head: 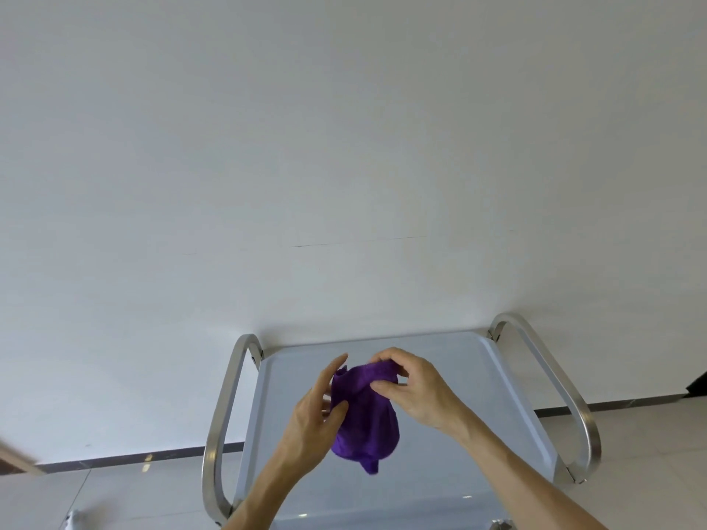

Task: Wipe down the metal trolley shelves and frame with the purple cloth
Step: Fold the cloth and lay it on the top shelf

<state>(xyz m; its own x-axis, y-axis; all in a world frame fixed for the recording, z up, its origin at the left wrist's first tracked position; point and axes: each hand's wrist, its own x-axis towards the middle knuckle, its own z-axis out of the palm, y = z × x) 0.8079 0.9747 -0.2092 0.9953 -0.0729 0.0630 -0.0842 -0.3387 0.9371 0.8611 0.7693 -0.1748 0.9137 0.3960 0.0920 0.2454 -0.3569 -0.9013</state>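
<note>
A bunched purple cloth (365,415) hangs in the air above the top shelf (470,380) of the metal trolley. My right hand (413,388) pinches the cloth's upper edge between thumb and curled fingers. My left hand (319,407) is against the cloth's left side, its fingers nearly straight and its thumb pressing into the fabric. The shelf is a pale, shiny tray. A bent steel handle rail rises on the left (225,407) and another on the right (554,380). Lower shelves are hidden beneath the top one.
The trolley stands against a plain white wall (344,166) with a dark skirting strip (126,459). Pale floor tiles (642,445) lie on both sides. A dark object (698,384) shows at the right edge, a small white thing (72,520) at bottom left.
</note>
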